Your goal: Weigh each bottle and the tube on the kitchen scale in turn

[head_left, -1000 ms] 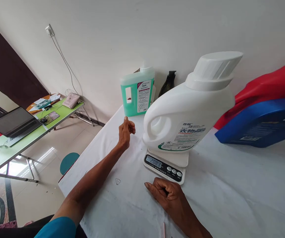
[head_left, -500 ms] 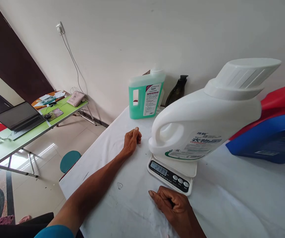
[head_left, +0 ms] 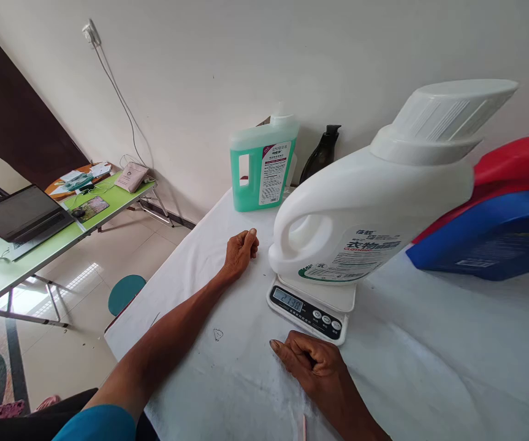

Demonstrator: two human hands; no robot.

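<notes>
We see a white detergent jug (head_left: 365, 208) standing upright on a small digital kitchen scale (head_left: 310, 306), which sits on the white cloth of the tabletop (head_left: 430, 367) toward its middle; the jug's handle faces the tabletop's left edge and its wide ribbed cap points up and to the right. The scale's display is lit, and its row of buttons faces us. Our left hand (head_left: 241, 251) rests on the cloth just beside the jug's handle, not touching it, with the grip loosely curled and holding nothing. Our right hand (head_left: 312, 361) lies on the cloth at the near side of the scale, close to its front edge but apart from it, its grip also curled into a loose fist around nothing we can make out. Near the tabletop's far edge, against the wall, stand a green liquid bottle with a white label (head_left: 262, 165) and, just beside it to the right, a dark pump bottle (head_left: 320, 156). Toward the right edge, behind the white jug, lie a blue jug (head_left: 489, 236) and a red jug (head_left: 517, 165), the red one behind and above the blue. A small pencilled mark (head_left: 218, 334) shows on the cloth near our left forearm. Off the left edge, a green folding table (head_left: 62, 236) carries an open laptop (head_left: 20, 214).
</notes>
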